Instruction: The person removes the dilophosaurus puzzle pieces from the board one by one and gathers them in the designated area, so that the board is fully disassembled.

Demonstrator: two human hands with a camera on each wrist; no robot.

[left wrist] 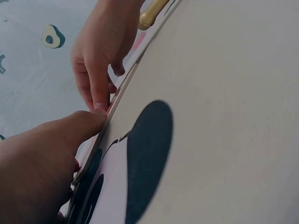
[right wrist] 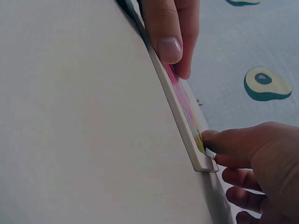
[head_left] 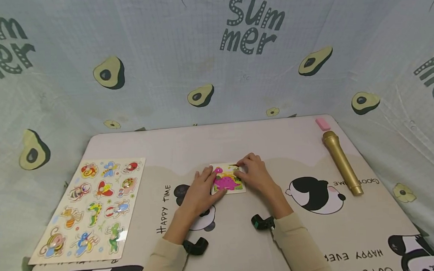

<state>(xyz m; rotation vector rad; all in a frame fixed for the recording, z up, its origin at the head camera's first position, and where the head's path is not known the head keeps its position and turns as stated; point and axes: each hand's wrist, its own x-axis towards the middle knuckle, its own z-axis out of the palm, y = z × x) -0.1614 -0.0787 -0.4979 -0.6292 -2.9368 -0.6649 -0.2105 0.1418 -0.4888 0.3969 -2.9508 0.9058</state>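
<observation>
A small picture board (head_left: 224, 182) with a pink dinosaur lay flat on the table (head_left: 202, 146), at the centre of the frame, between both hands. The left hand (head_left: 201, 191) rested against its left side, fingers extended over the edge, thumb spread toward the lower edge. The right hand (head_left: 257, 173) was positioned at its upper right corner, thumb and forefinger set narrow; from where I stood, I could not tell whether they pinched anything or only touched the surface. An insect sheet (head_left: 94, 199) occupied the left of the frame; a gold cylinder (head_left: 341, 161) and pink block (head_left: 323, 124) lay at right.
</observation>
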